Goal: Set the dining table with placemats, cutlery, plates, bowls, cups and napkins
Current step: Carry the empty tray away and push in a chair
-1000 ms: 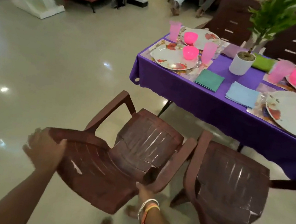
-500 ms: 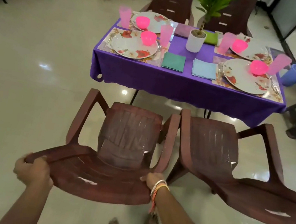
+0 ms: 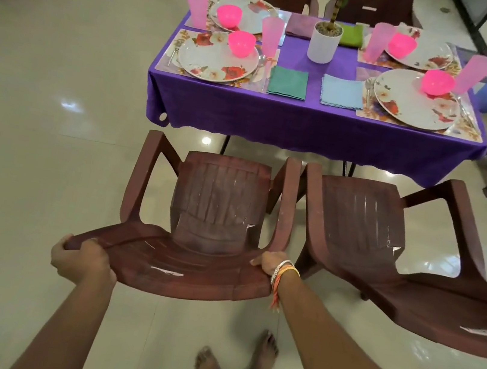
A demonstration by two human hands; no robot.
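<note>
Head view: left hand [image 3: 79,257] and right hand [image 3: 268,262] each grip the brown chair's [image 3: 209,211] backrest (fingers curled over it), facing the laid tabletop [image 3: 309,115].

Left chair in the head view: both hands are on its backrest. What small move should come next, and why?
Probably push the left chair straight forward toward the purple tablecloth. The left hand and right hand grip its backrest ends, bare floor shows between its seat and the cloth, and it lines up roughly with the near left plate, whose place looks fully set.
</note>
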